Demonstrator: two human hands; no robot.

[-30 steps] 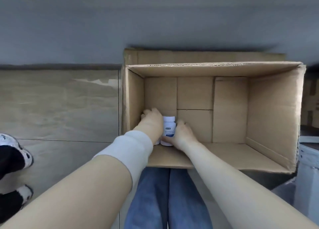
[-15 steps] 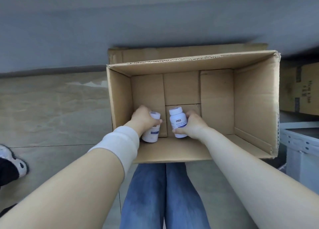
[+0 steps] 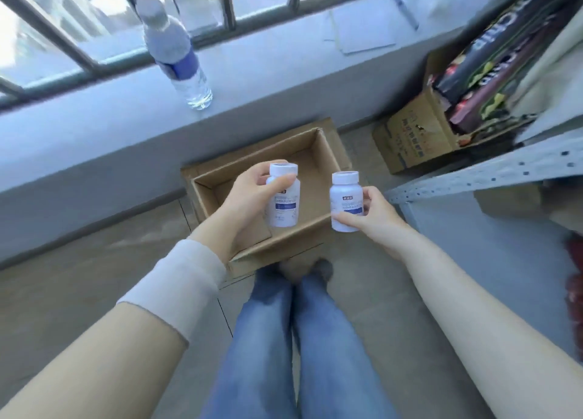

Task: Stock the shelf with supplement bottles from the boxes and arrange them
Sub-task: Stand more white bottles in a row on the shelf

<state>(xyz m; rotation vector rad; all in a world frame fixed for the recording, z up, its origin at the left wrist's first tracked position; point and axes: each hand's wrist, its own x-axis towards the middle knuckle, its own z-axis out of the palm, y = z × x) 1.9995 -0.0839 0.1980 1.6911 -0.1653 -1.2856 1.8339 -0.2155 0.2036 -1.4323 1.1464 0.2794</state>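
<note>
In the head view, the person stood on a floor [image 3: 79, 276] of large grey-brown tiles, legs in blue jeans [image 3: 262, 339] at the bottom of the frame. An open cardboard box [image 3: 328, 153] sat on the tiles just ahead of the feet, against the foot of a grey wall, its flaps folded out and part of its brown bottom showing.

Above the box, the left hand [image 3: 249, 194] grasped one white supplement bottle [image 3: 283, 204] upright, with the thumb across the front near the cap and the fingers curled round the back. A pale sleeve cuff [image 3: 176, 286] covered that wrist. The right hand [image 3: 372, 216] grasped a second supplement bottle [image 3: 344, 205], also upright, pinched between thumb and fingers over the box's near right corner. The two bottles were near each other but apart, both carrying blue-and-white labels too blurred to read.

A wide pale window sill [image 3: 284, 71] ran above the wall, backed by dark window bars [image 3: 228, 5]. A clear water bottle [image 3: 176, 55] with a blue label stood on the sill at left, and some white sheets [image 3: 362, 30] lay on it farther right.

To the right, a second cardboard box [image 3: 410, 137] holding dark printed packages stood on the floor. In front of it, the perforated grey metal edge of the shelf [image 3: 473, 174] crossed the right side.
</note>
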